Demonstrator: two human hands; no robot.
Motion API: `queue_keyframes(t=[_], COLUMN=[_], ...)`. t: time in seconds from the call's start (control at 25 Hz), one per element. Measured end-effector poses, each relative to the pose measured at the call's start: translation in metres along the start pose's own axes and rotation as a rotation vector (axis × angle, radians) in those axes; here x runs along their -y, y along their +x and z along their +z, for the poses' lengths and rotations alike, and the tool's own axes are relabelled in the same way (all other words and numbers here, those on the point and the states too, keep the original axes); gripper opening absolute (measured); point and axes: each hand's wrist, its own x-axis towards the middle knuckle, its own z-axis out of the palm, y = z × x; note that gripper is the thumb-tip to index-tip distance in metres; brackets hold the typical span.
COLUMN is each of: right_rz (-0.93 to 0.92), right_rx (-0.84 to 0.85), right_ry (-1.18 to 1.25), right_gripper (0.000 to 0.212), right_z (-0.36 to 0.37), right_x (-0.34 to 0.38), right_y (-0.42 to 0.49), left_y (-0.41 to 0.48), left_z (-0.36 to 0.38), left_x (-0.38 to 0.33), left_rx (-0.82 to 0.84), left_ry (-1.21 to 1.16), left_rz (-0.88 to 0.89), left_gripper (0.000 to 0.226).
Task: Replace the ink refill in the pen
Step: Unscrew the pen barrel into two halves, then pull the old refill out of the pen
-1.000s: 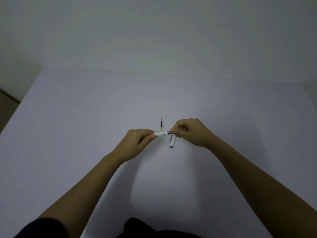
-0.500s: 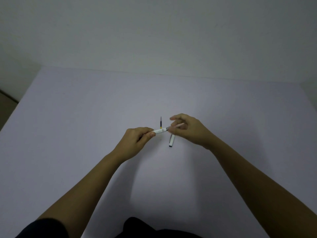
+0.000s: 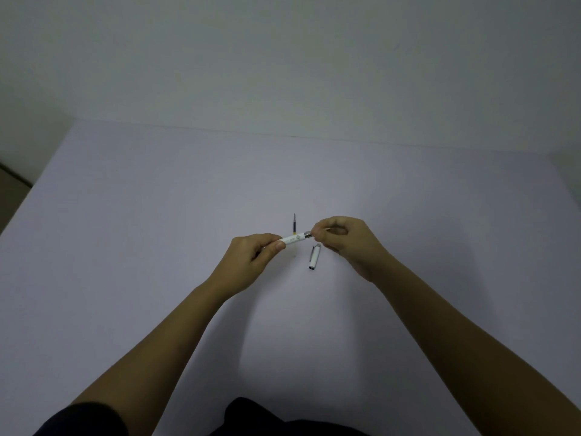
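Observation:
My left hand grips the rear of a white pen barrel, held above the table and pointing right. My right hand pinches the pen's front section at its dark metal ring; the tip is hidden in my fingers. A dark ink refill lies on the table just behind the barrel, pointing away from me. The white pen cap rests on the table below my right hand.
The pale lavender table stretches wide on all sides, backed by a plain wall. Its left edge drops to the floor at the far left. My dark clothing shows at the bottom edge.
My right hand's fingers opened half a second ago and have closed again on the pen's front end. The cap now shows more fully below that hand.

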Motion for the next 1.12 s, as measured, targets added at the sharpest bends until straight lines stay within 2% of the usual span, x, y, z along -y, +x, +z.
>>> queue_keyframes(t=[0.12,0.2,0.44,0.68,0.76,0.88,1.0,1.12], right_rz=[-0.016,-0.026,-0.071,-0.068,0.02,0.254,0.294,0.267], right_rx=[-0.023,-0.021,-0.189,-0.358,-0.425,-0.515,-0.537,-0.522], right_ry=[0.157,0.17,0.382,0.705,0.574,0.133,-0.184,-0.351], right_gripper=[0.027,0.032,0.024,0.023,0.035,0.052,0.047,0.044], right_z=[-0.001,0.001,0.008,0.003,0.001,0.001,0.004,0.007], right_x=[-0.003,-0.005,-0.001,-0.001,-0.018,-0.058,-0.086,-0.094], right_y=[0.0,0.001,0.005,0.019,0.023,0.024,0.025,0.029], left_y=[-0.001,-0.001,-0.003,-0.012,-0.013,-0.011,-0.007,-0.006], left_z=[0.001,0.001,0.005,0.02,0.022,0.021,0.019,0.018], left_x=[0.002,0.002,0.005,0.011,0.011,0.01,0.011,0.014], left_rx=[-0.017,-0.03,-0.048,-0.093,-0.103,-0.123,-0.154,-0.162], left_ry=[-0.012,-0.036,-0.181,-0.404,-0.426,-0.442,-0.451,-0.456], left_rz=[-0.034,-0.059,-0.167,-0.307,-0.318,-0.325,-0.339,-0.352], left_gripper=[0.02,0.019,0.021,0.025,0.025,0.025,0.024,0.024])
